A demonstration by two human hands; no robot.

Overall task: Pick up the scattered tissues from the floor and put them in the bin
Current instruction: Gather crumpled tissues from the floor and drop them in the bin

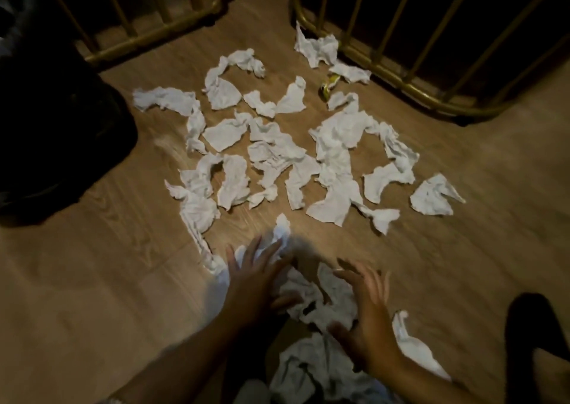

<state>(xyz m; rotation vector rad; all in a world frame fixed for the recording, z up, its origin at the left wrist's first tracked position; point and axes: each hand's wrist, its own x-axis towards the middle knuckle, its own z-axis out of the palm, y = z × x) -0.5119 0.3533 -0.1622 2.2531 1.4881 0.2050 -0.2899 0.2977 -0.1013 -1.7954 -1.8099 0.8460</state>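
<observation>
Several crumpled white tissues (277, 153) lie scattered over the wooden floor (108, 264). My left hand (256, 277) has its fingers spread flat, resting on tissues at the near edge of the scatter. My right hand (367, 308) hovers with fingers spread beside a bunch of tissues (320, 298) that lies between both hands. More tissue (308, 369) is heaped below my wrists. A dark bin (52, 144) with a black liner stands at the left, a forearm's length from my left hand.
Brass-coloured metal railings (410, 92) stand along the back at the left and right, with a gap between them. A small yellow-green wrapper (328, 85) lies near the right railing. A dark shape (536, 342) sits at the bottom right.
</observation>
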